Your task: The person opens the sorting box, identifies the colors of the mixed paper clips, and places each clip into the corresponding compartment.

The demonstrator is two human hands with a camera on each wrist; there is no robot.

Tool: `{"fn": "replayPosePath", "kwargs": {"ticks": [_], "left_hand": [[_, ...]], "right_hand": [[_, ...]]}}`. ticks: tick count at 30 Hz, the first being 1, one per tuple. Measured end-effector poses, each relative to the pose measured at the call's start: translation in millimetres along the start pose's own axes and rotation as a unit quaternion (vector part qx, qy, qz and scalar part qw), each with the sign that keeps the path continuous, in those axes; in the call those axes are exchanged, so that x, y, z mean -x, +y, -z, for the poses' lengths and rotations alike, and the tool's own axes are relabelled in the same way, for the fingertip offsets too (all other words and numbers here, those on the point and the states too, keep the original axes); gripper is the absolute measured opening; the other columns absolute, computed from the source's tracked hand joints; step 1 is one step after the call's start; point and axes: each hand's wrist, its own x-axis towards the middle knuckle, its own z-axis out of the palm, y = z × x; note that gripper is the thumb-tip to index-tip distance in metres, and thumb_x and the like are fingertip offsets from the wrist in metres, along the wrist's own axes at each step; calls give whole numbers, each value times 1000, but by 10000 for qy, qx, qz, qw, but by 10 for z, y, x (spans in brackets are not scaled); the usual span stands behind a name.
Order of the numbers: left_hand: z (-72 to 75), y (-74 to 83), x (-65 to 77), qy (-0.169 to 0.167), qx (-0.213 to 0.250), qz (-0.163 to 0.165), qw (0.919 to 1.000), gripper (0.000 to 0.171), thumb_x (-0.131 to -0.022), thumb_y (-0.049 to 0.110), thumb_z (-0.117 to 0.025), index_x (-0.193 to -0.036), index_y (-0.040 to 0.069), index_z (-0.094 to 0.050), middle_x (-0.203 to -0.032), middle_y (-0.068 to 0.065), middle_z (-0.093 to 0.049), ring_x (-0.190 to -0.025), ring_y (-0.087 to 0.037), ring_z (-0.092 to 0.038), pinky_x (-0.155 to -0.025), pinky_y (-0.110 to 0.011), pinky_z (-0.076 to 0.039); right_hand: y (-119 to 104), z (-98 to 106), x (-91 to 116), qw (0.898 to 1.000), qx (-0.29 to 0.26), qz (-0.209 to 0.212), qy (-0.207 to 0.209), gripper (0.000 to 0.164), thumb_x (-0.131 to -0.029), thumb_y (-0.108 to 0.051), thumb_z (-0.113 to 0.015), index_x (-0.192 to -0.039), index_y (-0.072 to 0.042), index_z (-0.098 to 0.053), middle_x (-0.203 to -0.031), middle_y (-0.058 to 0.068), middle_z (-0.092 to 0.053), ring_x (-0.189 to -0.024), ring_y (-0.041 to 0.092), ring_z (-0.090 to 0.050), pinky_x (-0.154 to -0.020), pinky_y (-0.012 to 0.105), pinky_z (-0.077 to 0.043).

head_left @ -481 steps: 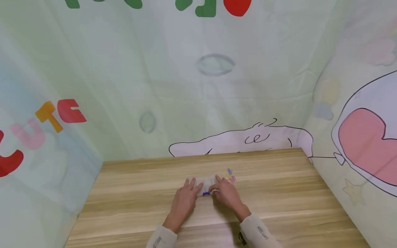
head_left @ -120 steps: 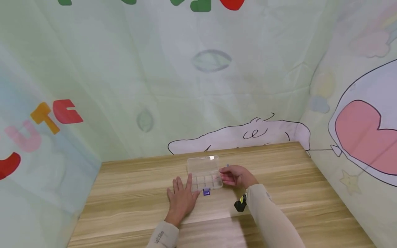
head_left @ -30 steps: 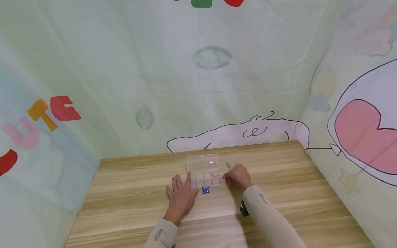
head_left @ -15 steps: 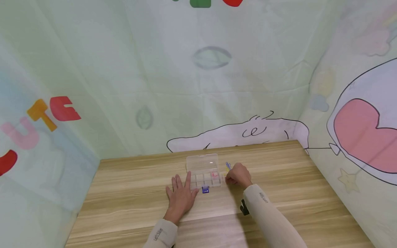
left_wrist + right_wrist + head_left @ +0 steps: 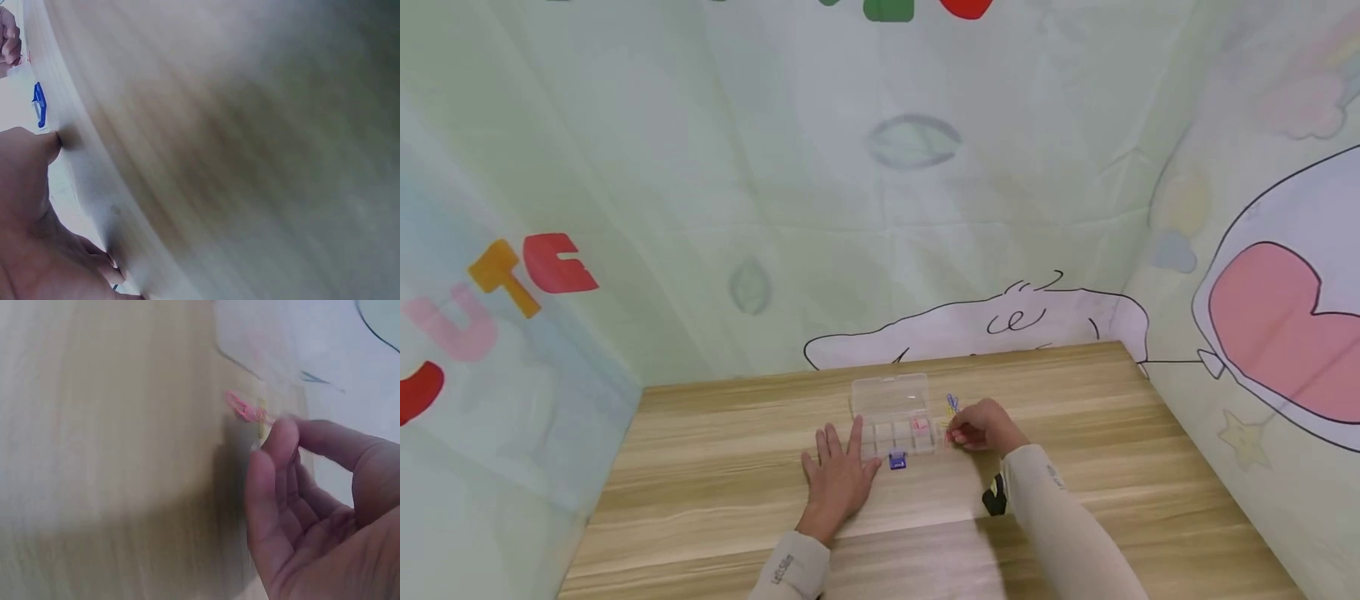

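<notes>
A clear plastic compartment box (image 5: 883,454) lies on the table with its lid (image 5: 890,396) tipped back and its blue latch (image 5: 897,461) hanging at the front. Several pink paper clips (image 5: 920,425) lie in its back right compartment. My left hand (image 5: 837,483) rests spread at the box's left side, index finger along its edge and thumb at the front. Just right of the box, my right hand (image 5: 987,427) pinches a small bunch of pink paper clips (image 5: 244,410) between thumb and fingertips. Its other fingers curl loosely toward the palm.
Blue paper clips (image 5: 952,402) and yellow paper clips (image 5: 948,413) lie on the wooden table (image 5: 715,467) behind the right fingertips. A printed cloth (image 5: 820,208) hangs behind the table's far edge. The right sleeve (image 5: 1063,517) crosses the table's right front.
The box, closed at first, now stands with its lid back, and pink paper clips lie in one compartment. My right hand has gathered more pink clips beside the box; the left stays put lately.
</notes>
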Motion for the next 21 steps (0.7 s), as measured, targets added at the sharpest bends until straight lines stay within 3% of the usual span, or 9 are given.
{"fn": "replayPosePath", "kwargs": {"ticks": [6,10,15,21], "left_hand": [[19,17,7,-30,15,22,10000,75,-87,57,-43,-147,23,-13,-143,-30,-16,-131,-44,-11,-92,-70,-9],[0,3,14,-61,11,59,10000,75,-87,58,-42,-147,23,-14,-143,-30,-16,-131,-44,-10,-92,-70,-9],[-23,4,4,0,-19,24,10000,75,-87,58,-42,-147,22,-14,-143,-30,-16,-131,-44,-11,-92,-70,-10],[-7,11,-6,-22,-32,63,10000,75,-87,59,-42,-147,24,-13,-143,-29,-16,-131,-43,-11,-92,-70,-10]], "right_hand": [[-32,90,-8,9867,-1370,-445,-756,10,-81,-8,-65,-87,1,-65,-67,4,-63,-56,10,-58,-61,28,-51],[-50,55,5,9745,-1916,-606,-1001,13,-80,-9,-67,-90,-1,-66,-71,5,-65,-60,12,-61,-68,31,-52],[-79,-4,14,9702,-2106,-654,-1005,13,-80,-10,-67,-90,-2,-67,-74,5,-66,-61,12,-62,-69,32,-52],[-110,-81,13,9766,-1810,-479,-1061,19,-81,-12,-67,-95,0,-67,-74,6,-67,-61,12,-62,-69,32,-52]]}}
